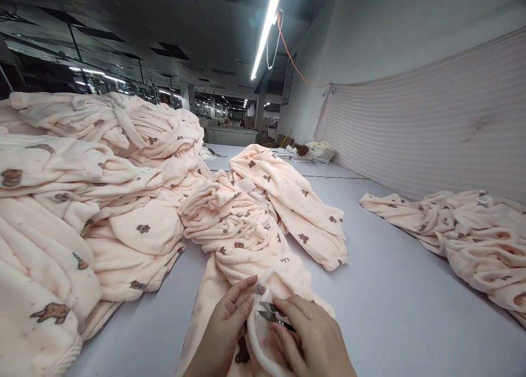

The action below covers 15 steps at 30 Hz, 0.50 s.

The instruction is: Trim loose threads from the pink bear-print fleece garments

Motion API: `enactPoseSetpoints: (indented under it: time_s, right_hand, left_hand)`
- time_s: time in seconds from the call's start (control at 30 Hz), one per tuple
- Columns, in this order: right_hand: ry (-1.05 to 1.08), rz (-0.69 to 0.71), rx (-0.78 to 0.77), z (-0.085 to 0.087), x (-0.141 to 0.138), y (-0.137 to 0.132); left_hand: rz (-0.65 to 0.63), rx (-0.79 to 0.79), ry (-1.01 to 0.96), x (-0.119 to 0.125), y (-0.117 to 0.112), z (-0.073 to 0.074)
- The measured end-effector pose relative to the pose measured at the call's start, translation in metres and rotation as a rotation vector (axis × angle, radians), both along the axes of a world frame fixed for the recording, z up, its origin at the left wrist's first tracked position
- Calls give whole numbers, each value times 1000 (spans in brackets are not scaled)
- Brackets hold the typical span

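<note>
Left hand [227, 323] closed, thumb near the fingers, on the pale edge of a printed garment [252, 240]; right hand [314, 333] wrapped around a small pair of scissors. From my seat away from the rig, I see both hands low in the head view, side by side with that edge between them.

Biggest in my view is the light grey desk [394, 311], running away from me toward the far end of the room. Beyond its right side I see a striped sheet [427, 114] hung along the wall. On the left, I have a tall pile [139, 201] of pale pink clothes with small brown animal prints. A smaller heap [464, 234] of matching cloth lies at the right, well apart from the hands.

Between those two, the garment I am working on lies bunched on the desk, its near part under my hands. Overhead I see a lit tube lamp [267, 32]. Farther back on the desk sits a low stack [320, 152] of folded pieces. Smallest are the scissors [269, 313], blades parted and pointing left, right by the garment's edge.
</note>
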State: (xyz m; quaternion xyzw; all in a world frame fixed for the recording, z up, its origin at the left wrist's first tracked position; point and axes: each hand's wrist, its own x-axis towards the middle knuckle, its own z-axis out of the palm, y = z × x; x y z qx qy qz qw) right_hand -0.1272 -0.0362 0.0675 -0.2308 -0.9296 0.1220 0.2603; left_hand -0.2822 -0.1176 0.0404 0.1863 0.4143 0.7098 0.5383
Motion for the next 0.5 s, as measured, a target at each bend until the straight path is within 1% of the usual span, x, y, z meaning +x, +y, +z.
enactPoseSetpoints:
  time_s: [0.07, 0.13, 0.23, 0.33, 0.5]
  right_hand:
    - [9, -23, 1, -2, 0, -1]
    - [31, -44, -42, -3, 0, 0]
    - [52, -32, -58, -2, 2, 2]
    - [67, -10, -41, -1, 2, 4]
    - [71, -56, -117, 1, 1, 5]
  left_hand:
    - [9, -13, -20, 2, 0, 3]
    - [29, -23, -39, 4, 0, 6]
    - [63, 1, -62, 6, 1, 8]
    - [53, -2, -61, 7, 2, 8]
    - [50, 1, -92, 7, 4, 8]
